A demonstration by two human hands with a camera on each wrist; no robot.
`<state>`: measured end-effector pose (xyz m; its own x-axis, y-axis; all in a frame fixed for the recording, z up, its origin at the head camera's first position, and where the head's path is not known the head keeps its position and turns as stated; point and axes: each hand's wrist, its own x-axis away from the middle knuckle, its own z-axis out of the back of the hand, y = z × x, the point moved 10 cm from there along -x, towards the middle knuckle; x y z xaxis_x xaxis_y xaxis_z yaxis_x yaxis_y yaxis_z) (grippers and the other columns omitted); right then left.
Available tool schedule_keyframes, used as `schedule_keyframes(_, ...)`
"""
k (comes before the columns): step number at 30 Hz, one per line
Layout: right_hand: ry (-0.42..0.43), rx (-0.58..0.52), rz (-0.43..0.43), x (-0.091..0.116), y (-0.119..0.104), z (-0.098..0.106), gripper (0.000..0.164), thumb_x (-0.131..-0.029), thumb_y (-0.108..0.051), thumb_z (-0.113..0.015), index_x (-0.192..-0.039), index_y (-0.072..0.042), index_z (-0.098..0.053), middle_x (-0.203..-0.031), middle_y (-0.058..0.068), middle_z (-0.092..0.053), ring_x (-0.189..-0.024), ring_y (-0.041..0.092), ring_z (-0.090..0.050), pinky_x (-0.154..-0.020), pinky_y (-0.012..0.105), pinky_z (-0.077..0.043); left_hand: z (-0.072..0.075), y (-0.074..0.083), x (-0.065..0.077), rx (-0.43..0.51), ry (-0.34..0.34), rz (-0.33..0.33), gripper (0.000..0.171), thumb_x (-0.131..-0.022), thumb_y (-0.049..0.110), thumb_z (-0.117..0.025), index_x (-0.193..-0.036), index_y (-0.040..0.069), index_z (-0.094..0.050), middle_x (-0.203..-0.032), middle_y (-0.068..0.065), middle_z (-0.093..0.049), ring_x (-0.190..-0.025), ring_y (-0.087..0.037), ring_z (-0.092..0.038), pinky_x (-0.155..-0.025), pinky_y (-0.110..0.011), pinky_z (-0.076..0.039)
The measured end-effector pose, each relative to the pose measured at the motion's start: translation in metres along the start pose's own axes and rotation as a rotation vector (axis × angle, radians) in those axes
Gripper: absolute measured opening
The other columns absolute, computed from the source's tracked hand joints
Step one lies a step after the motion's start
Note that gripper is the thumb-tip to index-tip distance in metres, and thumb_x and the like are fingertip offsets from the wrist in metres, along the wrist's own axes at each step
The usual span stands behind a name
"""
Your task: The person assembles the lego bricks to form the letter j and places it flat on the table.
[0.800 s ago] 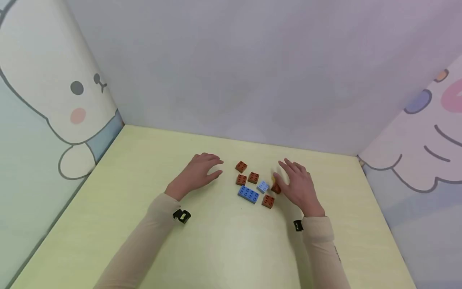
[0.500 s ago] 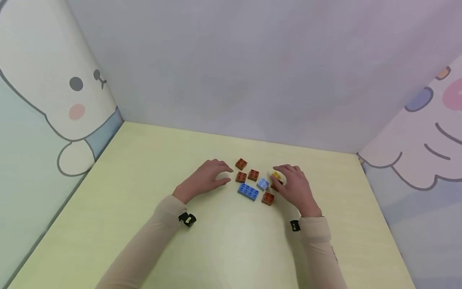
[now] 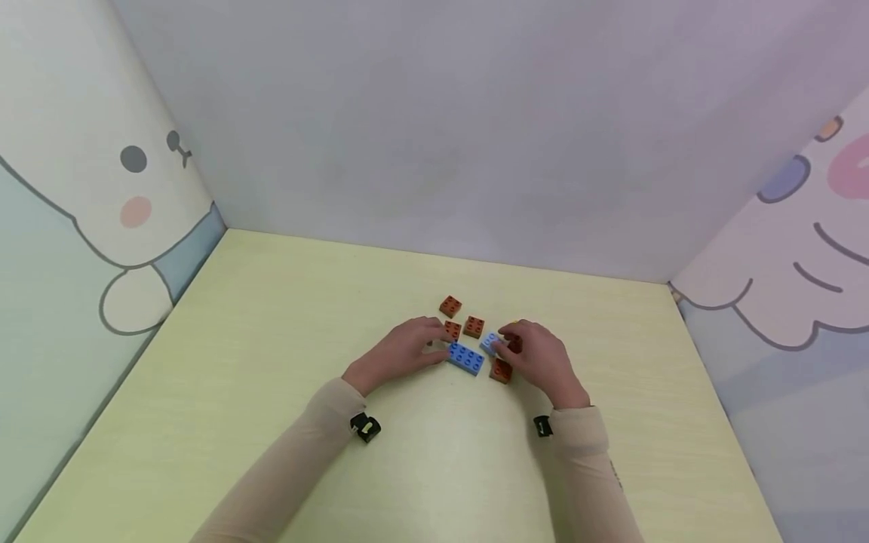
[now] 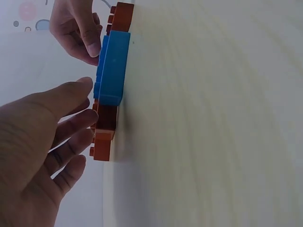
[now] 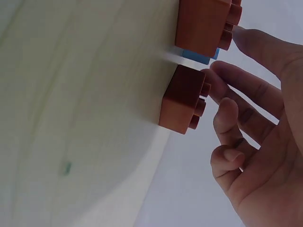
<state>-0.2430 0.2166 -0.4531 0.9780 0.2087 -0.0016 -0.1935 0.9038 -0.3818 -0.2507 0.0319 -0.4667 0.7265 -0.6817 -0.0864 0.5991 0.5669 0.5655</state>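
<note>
My left hand (image 3: 405,351) hovers at the left of the bricks, thumb by the long blue brick (image 3: 466,358) and fingers over a brown brick (image 3: 452,330). In the left wrist view its fingers are loosely bent, with nothing between them and the thumb. My right hand (image 3: 539,358) reaches in from the right. Its thumb and forefinger are at the small light blue brick (image 3: 489,344); contact is unclear. Under that hand a brown brick (image 5: 182,99) is partly hidden, and a yellow brick is almost wholly covered. Another brown brick (image 3: 501,371) lies just in front of the right thumb.
Two more brown bricks, one at the back (image 3: 450,306) and one in the middle (image 3: 474,326), lie on the pale yellow table (image 3: 434,460). A grey-white wall (image 3: 434,151) rises behind the table, with printed cartoon side walls left and right.
Both hands have moved inward to the bricks, the left going right and the right going left. The yellow brick, visible half a second ago, is now mostly covered. The bricks keep their arrangement.
</note>
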Motion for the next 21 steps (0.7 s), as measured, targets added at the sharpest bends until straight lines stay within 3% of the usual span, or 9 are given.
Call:
schedule_keyframes(10, -0.013, 0.043, 0.014, -0.003, -0.005, -0.004, 0.034, -0.091, -0.041, -0.077, -0.111, -0.014, -0.077, -0.099, 0.002, -0.074, -0.079, 0.012, -0.063, -0.068, 0.033, -0.054, -0.008, 0.007, -0.002, -0.027, -0.003, 0.002, 0.041, -0.097, 0.039, -0.070, -0.132, 0.018, -0.069, -0.130, 0.002, -0.068, -0.120, -0.016, -0.063, -0.107, -0.037, -0.051)
schedule_keyframes(21, -0.043, 0.033, -0.001, -0.005, -0.004, -0.008, 0.035, -0.090, -0.039, -0.078, -0.112, -0.012, -0.076, -0.097, 0.002, -0.074, -0.078, 0.011, -0.062, -0.068, 0.031, -0.053, -0.008, 0.012, -0.003, -0.138, -0.025, -0.007, 0.038, -0.096, 0.039, -0.070, -0.126, 0.016, -0.071, -0.126, 0.001, -0.069, -0.117, -0.016, -0.063, -0.104, -0.035, -0.051)
